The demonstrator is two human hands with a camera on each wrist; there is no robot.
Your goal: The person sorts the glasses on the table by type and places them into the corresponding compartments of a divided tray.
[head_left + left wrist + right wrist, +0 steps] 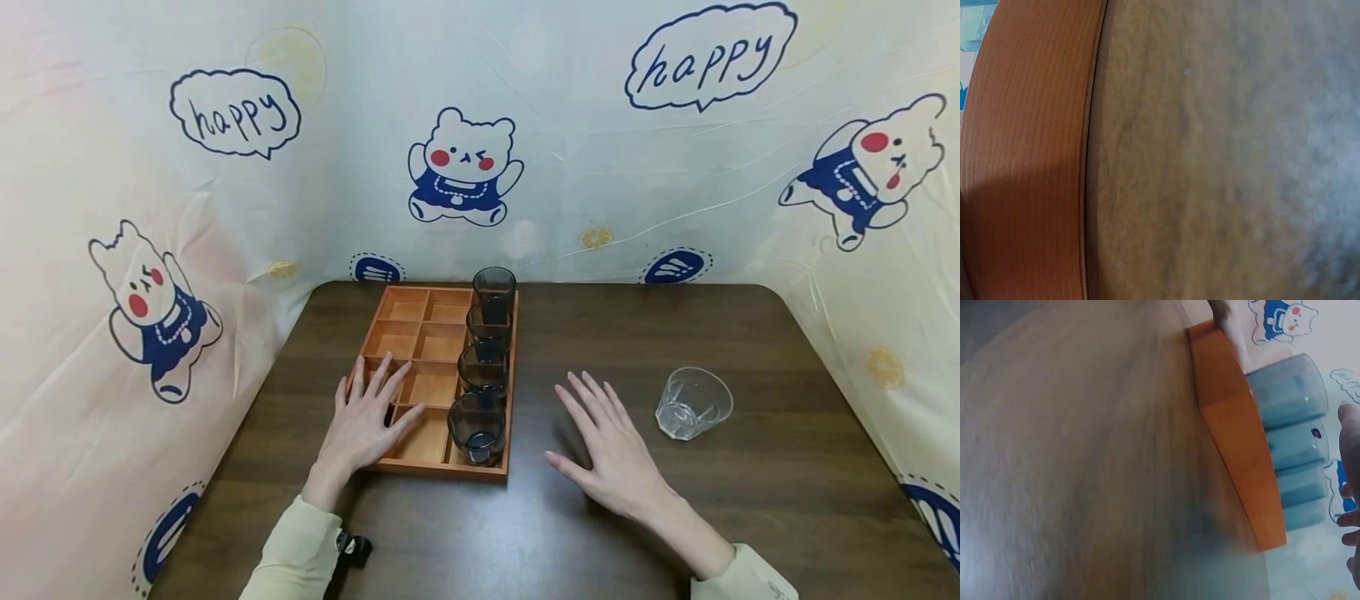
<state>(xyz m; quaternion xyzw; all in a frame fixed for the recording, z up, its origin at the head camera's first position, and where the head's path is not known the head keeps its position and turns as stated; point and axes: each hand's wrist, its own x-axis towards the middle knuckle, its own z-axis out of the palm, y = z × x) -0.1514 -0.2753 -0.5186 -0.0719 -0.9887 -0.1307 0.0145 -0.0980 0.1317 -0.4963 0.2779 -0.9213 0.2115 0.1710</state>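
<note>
A wooden tray (433,472) divided into compartments lies left of centre on the table. Several dark tinted glasses (480,429) fill its right column, one behind another. Over the tray's near left part, my left hand (367,425) spreads its fingers and holds nothing. My right hand (618,458) is also empty, fingers extended, between the tray and a clear glass (693,404) farther right. The right wrist view shows the tray's side (1235,431) with the tinted glasses (1288,390) rising above it, and fingertips (1350,519) at the right edge.
The dark wood table (585,550) reaches back to a printed cloth (570,167) with bears and "happy" bubbles, which also hangs at both sides. A small black device (358,552) sits at the left wrist. The tray's other columns show bare compartments.
</note>
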